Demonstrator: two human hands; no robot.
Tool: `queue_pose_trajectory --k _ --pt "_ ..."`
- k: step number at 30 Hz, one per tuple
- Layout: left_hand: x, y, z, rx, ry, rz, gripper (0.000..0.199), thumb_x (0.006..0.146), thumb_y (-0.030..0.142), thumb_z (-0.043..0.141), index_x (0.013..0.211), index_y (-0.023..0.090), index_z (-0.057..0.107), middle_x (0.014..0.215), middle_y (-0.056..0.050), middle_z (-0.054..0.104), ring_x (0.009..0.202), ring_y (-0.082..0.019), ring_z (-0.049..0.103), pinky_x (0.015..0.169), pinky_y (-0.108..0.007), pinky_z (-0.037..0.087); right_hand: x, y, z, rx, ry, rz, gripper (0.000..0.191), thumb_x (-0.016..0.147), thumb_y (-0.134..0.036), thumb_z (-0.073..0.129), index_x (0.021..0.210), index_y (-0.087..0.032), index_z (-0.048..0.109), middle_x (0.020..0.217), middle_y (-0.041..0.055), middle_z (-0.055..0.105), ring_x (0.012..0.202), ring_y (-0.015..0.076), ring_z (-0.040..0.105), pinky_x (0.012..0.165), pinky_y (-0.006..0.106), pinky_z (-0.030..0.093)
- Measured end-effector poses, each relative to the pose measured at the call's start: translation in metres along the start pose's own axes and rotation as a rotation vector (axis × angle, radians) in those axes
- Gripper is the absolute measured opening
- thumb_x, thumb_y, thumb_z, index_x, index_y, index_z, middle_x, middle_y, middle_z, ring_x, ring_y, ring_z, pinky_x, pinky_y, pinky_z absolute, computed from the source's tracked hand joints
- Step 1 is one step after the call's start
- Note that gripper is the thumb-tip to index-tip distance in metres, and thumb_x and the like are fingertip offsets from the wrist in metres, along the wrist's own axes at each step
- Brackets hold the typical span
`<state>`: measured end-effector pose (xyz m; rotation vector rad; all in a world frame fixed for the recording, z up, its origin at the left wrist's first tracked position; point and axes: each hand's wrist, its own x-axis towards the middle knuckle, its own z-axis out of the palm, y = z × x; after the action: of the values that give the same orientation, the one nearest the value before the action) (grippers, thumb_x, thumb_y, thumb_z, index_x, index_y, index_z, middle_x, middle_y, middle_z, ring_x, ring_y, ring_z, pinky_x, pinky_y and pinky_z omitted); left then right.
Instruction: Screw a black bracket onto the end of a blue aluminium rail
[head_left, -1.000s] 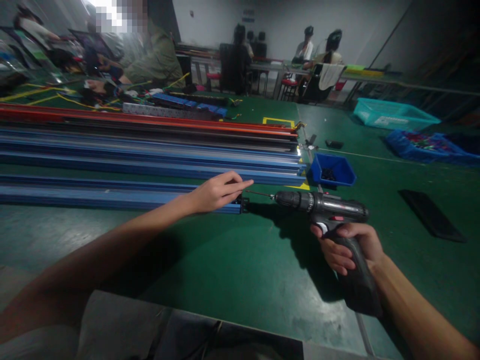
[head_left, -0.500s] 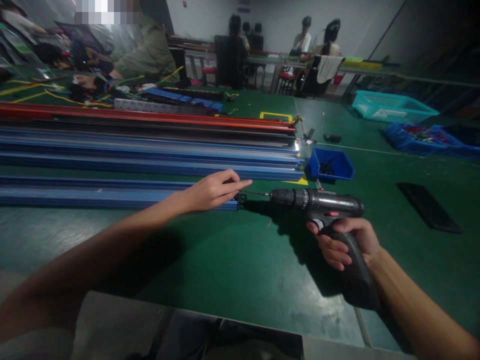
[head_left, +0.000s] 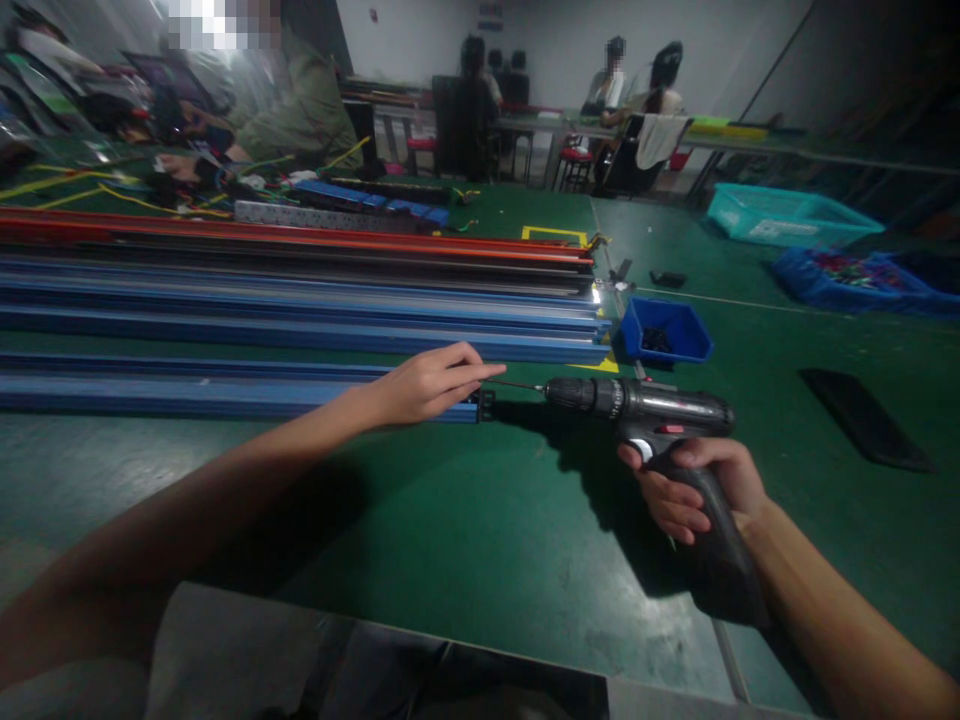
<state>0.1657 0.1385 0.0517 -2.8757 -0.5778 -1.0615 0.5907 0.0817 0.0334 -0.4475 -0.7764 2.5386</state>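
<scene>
My right hand [head_left: 726,472] is wrapped round the grip of a black cordless drill [head_left: 664,408], a finger at its trigger. The drill points left, and its long thin bit [head_left: 517,385] reaches to the fingertips of my left hand [head_left: 431,385]. That hand is closed over the right end of a long blue rail [head_left: 225,392], with the index finger stretched out along the bit. A black end piece [head_left: 487,404] shows at the rail's end, just below the fingers. Where the bit's tip meets the rail is hidden behind my left fingers.
Beyond lie more blue rails [head_left: 450,340] and red rails [head_left: 375,238]. A blue bin [head_left: 686,345] holds small dark parts. Right of the drill lies a flat black piece [head_left: 862,420]. Farther back are a turquoise basket [head_left: 795,225] and a person's sleeve [head_left: 300,115] beside wires.
The view has shifted slightly, so most things sit a little farther right. Both hands and the drill keep nearly the same pose.
</scene>
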Motion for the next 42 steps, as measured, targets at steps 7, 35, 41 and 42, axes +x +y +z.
queue_pose_trajectory --k 7,35,41,42 --pt "-0.0028 -0.0028 0.002 0.025 -0.026 -0.015 0.047 0.113 0.019 0.052 0.159 0.019 0.06 0.112 -0.01 0.071 0.097 -0.017 0.071 0.087 -0.03 0.063 0.0007 -0.0024 0.0031 0.007 0.014 0.019 0.036 0.096 -0.033 0.055 0.12 -0.01 0.069 0.06 -0.004 0.052 0.042 0.0112 0.038 0.054 0.029 0.059" --pt "-0.0029 -0.0011 0.0011 0.081 -0.066 0.001 0.046 0.112 0.018 0.053 0.158 0.017 0.06 0.114 -0.011 0.071 0.094 -0.016 0.071 0.083 -0.028 0.063 0.0007 -0.0024 0.0013 0.003 -0.005 0.023 0.039 0.097 -0.032 0.056 0.122 -0.008 0.074 0.061 -0.0033 0.052 0.044 0.0114 0.041 0.057 0.03 0.061" --pt "-0.0023 0.002 0.0 0.147 -0.068 0.028 0.053 0.112 0.016 0.052 0.165 0.016 0.051 0.117 -0.013 0.071 0.1 -0.019 0.072 0.088 -0.031 0.065 -0.0003 0.0 0.0028 0.006 0.027 0.009 0.037 0.097 -0.033 0.055 0.121 -0.008 0.071 0.06 -0.0039 0.052 0.042 0.0108 0.039 0.056 0.029 0.06" --pt "-0.0024 0.0023 -0.0001 0.136 -0.071 0.02 0.056 0.112 0.016 0.052 0.167 0.017 0.048 0.119 -0.013 0.071 0.102 -0.019 0.073 0.091 -0.031 0.065 -0.0006 0.0 0.0038 0.007 0.033 0.011 0.037 0.097 -0.033 0.056 0.12 -0.009 0.07 0.06 -0.0044 0.052 0.042 0.0104 0.039 0.056 0.029 0.06"
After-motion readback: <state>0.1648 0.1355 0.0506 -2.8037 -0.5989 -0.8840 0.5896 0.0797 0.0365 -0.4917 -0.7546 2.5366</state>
